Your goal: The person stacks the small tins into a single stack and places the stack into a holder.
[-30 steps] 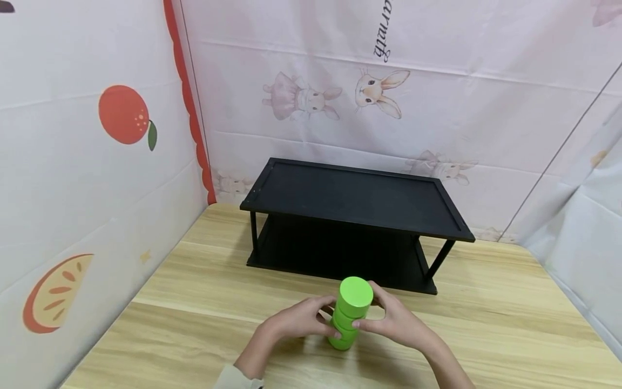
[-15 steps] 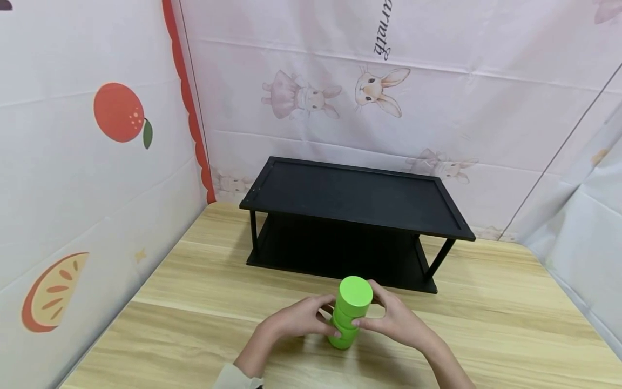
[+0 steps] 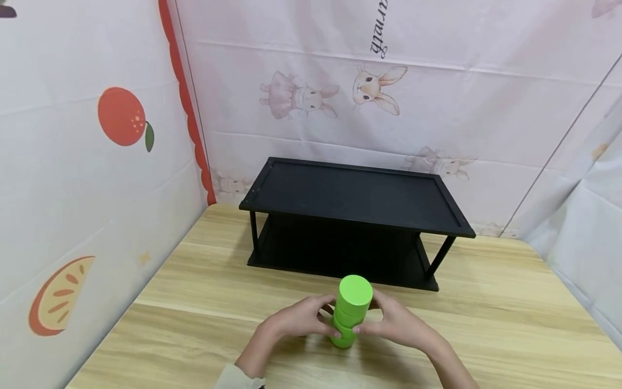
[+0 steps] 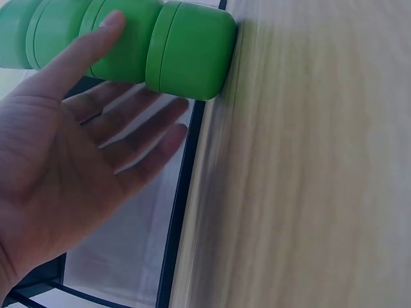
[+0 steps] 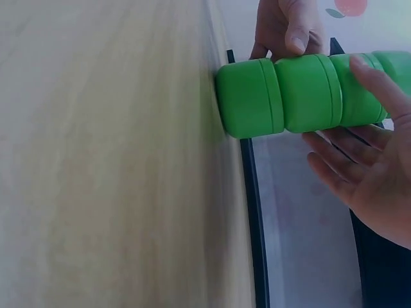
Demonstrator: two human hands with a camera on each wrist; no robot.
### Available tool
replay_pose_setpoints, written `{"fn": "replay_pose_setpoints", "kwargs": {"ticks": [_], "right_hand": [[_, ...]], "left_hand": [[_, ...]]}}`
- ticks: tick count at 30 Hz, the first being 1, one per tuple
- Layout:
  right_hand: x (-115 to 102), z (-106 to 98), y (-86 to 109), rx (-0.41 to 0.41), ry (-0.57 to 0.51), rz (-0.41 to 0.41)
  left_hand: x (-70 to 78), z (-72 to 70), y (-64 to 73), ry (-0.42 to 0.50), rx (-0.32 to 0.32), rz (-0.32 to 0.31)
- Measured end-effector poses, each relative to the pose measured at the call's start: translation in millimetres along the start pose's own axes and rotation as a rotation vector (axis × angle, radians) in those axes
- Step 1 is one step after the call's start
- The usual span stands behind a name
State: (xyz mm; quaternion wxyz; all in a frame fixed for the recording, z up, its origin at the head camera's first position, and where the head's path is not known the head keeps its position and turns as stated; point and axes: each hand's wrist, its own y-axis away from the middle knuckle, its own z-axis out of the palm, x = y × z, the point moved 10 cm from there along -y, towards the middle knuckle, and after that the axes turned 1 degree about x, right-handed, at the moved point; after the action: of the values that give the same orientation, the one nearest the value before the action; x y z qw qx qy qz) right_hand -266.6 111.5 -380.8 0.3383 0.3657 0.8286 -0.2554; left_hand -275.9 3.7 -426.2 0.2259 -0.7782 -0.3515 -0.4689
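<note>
A stack of several green, lidded round jars (image 3: 353,296) stands upright on the wooden table, in front of the black shelf. My left hand (image 3: 298,317) holds it low from the left, thumb on the near side and fingers reaching behind. From the right, my right hand (image 3: 400,326) grips it a little higher, with its thumb across the front. The left wrist view shows the bottom jar (image 4: 192,51) resting on the table below my left thumb. In the right wrist view both hands flank the stack, and my right thumb (image 5: 379,83) presses a jar above the left hand's.
Close behind the stack is a black two-tier shelf (image 3: 350,194), its lower board (image 3: 335,251) near the table. Printed cloth walls (image 3: 311,65) stand at the back and sides. Wooden tabletop (image 3: 495,319) extends to the left and right of the hands.
My right hand has slid slightly down the stack, its thumb now lower on the front. The left hand and the stack stay in place.
</note>
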Motion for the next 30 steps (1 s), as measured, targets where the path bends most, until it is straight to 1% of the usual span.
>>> {"fn": "replay_pose_setpoints", "kwargs": {"ticks": [3,5,8,10,16,20,30], "right_hand": [[5,3,-0.1,-0.029,0.008,0.018],[8,5,-0.3,-0.052,0.025,0.027],[14,9,-0.7,-0.093,0.057,0.039],[17,11,-0.8,-0.117,0.066,0.043],[23,21,-1.0,-0.177,0.033,0.026],[27,26,-1.9,-0.192,0.020,0.027],[29,28,-3.7,-0.194,0.017,0.045]], "left_hand": [[-1.2,0.6,-0.8,-0.041,-0.003,-0.005],[-3.4,1.6,-0.5,-0.054,-0.007,-0.027],[-6.3,3.4,0.4,-0.054,-0.015,-0.056],[-7.2,4.0,0.9,-0.052,-0.016,-0.065],[-6.6,5.0,1.7,-0.046,-0.019,-0.056],[-7.2,6.2,1.1,-0.042,-0.024,-0.053],[-5.7,6.2,0.0,-0.046,-0.028,-0.029]]}}
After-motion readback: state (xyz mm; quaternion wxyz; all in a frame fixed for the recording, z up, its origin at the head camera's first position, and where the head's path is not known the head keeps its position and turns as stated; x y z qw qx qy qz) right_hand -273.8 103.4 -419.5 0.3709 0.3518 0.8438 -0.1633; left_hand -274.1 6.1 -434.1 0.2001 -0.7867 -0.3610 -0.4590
